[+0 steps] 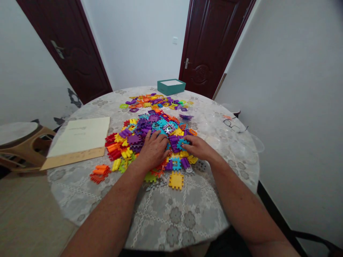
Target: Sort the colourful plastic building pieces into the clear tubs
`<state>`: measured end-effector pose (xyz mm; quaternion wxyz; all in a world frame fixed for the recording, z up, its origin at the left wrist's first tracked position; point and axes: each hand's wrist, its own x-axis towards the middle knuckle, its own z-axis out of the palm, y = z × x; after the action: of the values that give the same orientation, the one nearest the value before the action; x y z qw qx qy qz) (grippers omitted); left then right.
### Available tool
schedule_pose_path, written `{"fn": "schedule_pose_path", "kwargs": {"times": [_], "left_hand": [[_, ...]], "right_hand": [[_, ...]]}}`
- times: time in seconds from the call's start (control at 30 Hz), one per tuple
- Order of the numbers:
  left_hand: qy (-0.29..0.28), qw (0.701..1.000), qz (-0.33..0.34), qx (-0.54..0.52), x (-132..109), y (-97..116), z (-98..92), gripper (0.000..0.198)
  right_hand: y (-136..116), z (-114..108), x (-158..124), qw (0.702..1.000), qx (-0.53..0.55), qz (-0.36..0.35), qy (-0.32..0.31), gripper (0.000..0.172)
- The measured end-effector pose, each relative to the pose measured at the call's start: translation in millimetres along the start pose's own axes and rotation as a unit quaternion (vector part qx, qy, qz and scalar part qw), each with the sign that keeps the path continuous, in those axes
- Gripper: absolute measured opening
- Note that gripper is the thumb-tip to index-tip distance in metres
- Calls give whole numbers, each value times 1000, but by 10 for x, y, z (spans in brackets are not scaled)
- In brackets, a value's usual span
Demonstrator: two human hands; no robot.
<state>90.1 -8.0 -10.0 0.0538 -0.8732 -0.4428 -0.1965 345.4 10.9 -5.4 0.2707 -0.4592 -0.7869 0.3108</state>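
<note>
A heap of coloured plastic building blocks covers the middle of the round table, with purple, blue, red, orange, yellow and green pieces jumbled together. My left hand lies palm down on the heap, its fingers spread over purple and blue pieces; whatever is under the palm is hidden. At the heap's right side my right hand pinches a blue notched block between thumb and fingers. Just in front of the heap lies a yellow square block. A few orange blocks sit apart at the left.
A looser scatter of blocks lies behind the heap, before a green box. On the left rests a pale board or folder, overhanging the table. Eyeglasses lie at the right. A stool stands left.
</note>
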Motion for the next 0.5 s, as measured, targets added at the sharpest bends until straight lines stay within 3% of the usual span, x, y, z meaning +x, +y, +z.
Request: {"fn": "schedule_pose_path", "kwargs": {"times": [0.17, 0.3, 0.4, 0.5], "left_hand": [[72, 997, -9, -28, 37, -51, 72, 37], [139, 983, -11, -124, 72, -43, 28, 39], [160, 957, -29, -242, 77, 11, -47, 40], [139, 901, -75, -404, 83, 72, -94, 43]], "right_hand": [[-14, -3, -8, 996, 82, 29, 1, 20], [-52, 8, -12, 975, 207, 76, 22, 27], [-101, 46, -14, 949, 304, 77, 34, 36], [-131, 127, -3, 929, 365, 59, 24, 41]]}}
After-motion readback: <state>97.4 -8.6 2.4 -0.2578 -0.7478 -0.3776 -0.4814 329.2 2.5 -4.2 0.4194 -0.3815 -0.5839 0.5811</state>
